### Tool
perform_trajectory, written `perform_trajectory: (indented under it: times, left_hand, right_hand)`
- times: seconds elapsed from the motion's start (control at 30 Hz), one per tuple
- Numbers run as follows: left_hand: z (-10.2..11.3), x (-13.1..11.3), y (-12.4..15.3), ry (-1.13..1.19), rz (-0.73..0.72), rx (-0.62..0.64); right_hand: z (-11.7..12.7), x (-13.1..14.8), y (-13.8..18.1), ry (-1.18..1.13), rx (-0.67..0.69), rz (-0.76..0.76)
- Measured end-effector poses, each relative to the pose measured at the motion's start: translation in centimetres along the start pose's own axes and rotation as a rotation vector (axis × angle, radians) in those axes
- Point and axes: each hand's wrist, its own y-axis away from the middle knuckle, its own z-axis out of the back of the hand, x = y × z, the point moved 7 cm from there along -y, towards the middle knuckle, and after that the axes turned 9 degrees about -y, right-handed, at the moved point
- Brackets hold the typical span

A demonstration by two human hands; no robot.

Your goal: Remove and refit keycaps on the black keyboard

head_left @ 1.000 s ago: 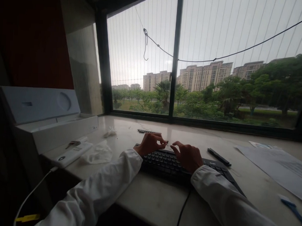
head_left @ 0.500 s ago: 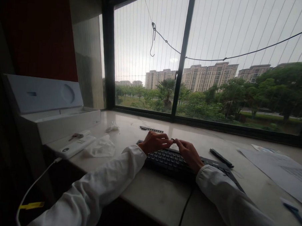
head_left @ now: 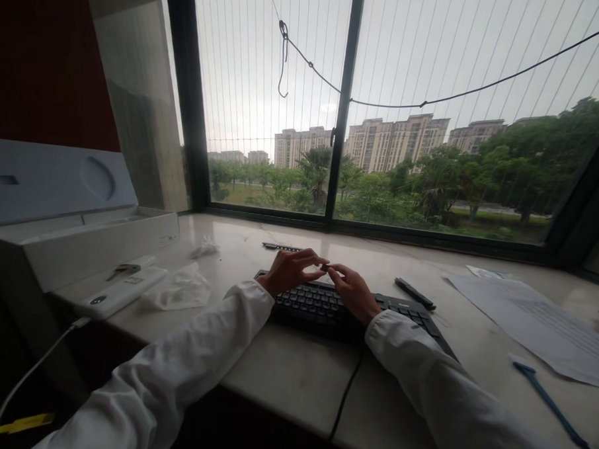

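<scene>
Above the back rows of a black keyboard [head_left: 308, 303], my two hands meet at their fingertips. Between them is a small dark piece that looks like a keycap [head_left: 324, 268]. My left hand [head_left: 291, 272] pinches it from the left with thumb and forefinger. From the other side, the fingertips of my right hand [head_left: 354, 294] are closed on it as well. Fine detail on the piece is too small to make out. The keyboard lies on a pale stone-like counter [head_left: 278, 369], its cable [head_left: 346, 395] running over the front edge.
Left: an open white box [head_left: 100, 242], a white power bank [head_left: 122, 295] with keys [head_left: 123, 270], and crumpled tissue [head_left: 180, 289]. Behind lies a patterned pen [head_left: 278, 247]. Right: a black pen [head_left: 414, 294], printed paper [head_left: 528, 327] and a blue tool [head_left: 552, 404]. A window closes off the back.
My view has swung right and slightly down. The dark piece has turned between my fingers, showing more of its face. Both hands stay together over the keyboard.
</scene>
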Motion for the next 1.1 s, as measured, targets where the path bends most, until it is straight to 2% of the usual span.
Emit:
perform_trajectory:
  times: [0.1,0.23,0.4,0.47,0.57,0.63,0.7,0.83,1.1]
  left_hand:
    - [0.0,-0.3,-0.2,0.011,0.005,0.017]
    - [0.0,-0.3,-0.6,0.043,-0.023,0.102]
    - [0.6,3.0,-1.0,0.134,0.027,0.256]
    - [0.5,5.0,-0.5,0.207,0.072,0.374]
    - [-0.6,7.7,1.3,0.329,0.199,0.652]
    - [-1.3,8.7,2.7,0.4,0.293,0.83]
    - [-1.6,9.1,3.7,0.439,0.356,0.943]
    - [-1.7,9.2,4.3,0.448,0.389,1.009]
    - [-1.8,9.6,4.4,0.412,0.358,1.021]
  right_hand:
    - [-0.1,-0.2,-0.1,0.028,0.005,0.006]
    - [-0.2,-0.1,0.1,0.059,0.001,0.0]
    - [-0.2,0.5,0.8,0.176,-0.015,-0.02]
    - [-0.3,0.7,1.0,0.232,-0.011,-0.012]
    - [-0.6,0.8,1.1,0.32,0.01,-0.007]
    - [-0.8,0.9,1.2,0.364,0.019,0.006]
    - [-0.9,0.9,1.2,0.394,0.028,0.02]
    - [-1.1,1.0,1.4,0.425,0.049,0.026]
    - [-1.2,0.9,1.5,0.46,0.06,0.034]
